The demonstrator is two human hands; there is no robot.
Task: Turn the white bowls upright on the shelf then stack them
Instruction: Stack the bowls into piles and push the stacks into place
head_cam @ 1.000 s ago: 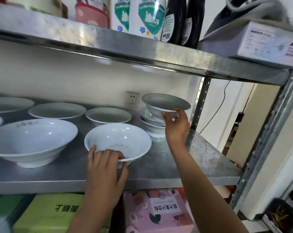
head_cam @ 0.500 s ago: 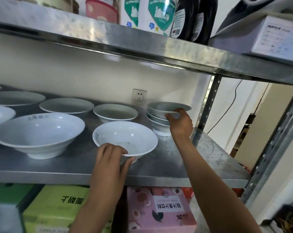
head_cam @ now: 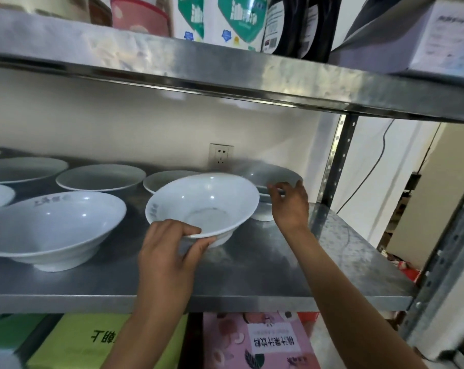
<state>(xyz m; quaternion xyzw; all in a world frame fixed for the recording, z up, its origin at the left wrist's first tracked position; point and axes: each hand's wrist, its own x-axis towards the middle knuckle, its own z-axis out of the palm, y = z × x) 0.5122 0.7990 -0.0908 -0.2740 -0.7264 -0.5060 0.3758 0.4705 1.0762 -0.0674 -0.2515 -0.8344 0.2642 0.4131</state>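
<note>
My left hand (head_cam: 166,251) grips the near rim of a white bowl (head_cam: 209,201), thumb on the inside. This bowl is lifted off the metal shelf (head_cam: 278,262) and tilted, its opening facing me. Behind it at the back right stands a stack of upright white bowls (head_cam: 276,174), partly hidden by the held bowl. My right hand (head_cam: 289,206) hovers at the stack's front rim with loosely spread fingers, holding nothing. A large upright white bowl (head_cam: 49,227) sits on the shelf to the left.
More upright white bowls (head_cam: 100,177) line the back of the shelf, with others (head_cam: 25,169) further left. A wall socket (head_cam: 221,154) is behind them. The upper shelf (head_cam: 225,73) hangs low overhead. A steel post (head_cam: 337,161) stands right of the stack. Boxes (head_cam: 260,342) lie below.
My right hand lowered its bowl onto the back-right stack and let go. My left hand lifted the front bowl off the shelf and tilted it.
</note>
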